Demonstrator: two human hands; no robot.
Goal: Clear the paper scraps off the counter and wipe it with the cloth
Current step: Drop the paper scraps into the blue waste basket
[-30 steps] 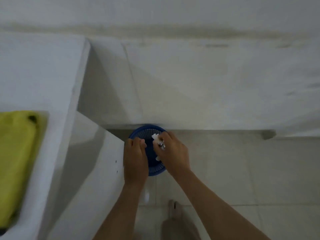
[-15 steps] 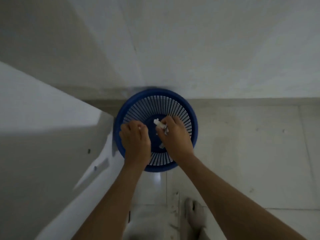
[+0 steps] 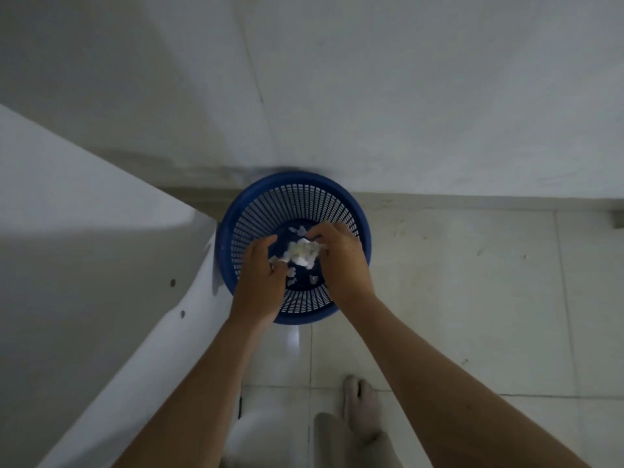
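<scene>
1. Two bare forearms reach down from the lower edge toward the middle of the view; to their left a white cabinet side [image 3: 101,298] slopes across, with small dark holes in its face.
2. Left hand [image 3: 260,278] hangs over the near-left part of a blue basket [image 3: 363,238], fingers loosely spread and relaxed; a few small paper bits show at its fingertips, though whether any are pinched cannot be told.
3. Between the hands, a clump of white paper scraps [image 3: 302,253] sits above the basket's dark bottom, with smaller scraps scattered around it inside the basket.
4. Right hand [image 3: 341,261] is over the basket's right half, fingers curled toward the clump and touching its right edge; an actual grip cannot be told.
5. Slotted and round, the basket stands on the pale tiled floor [image 3: 472,298] against the white wall [image 3: 371,96].
6. Below, a socked foot [image 3: 361,407] rests on the tiles.
</scene>
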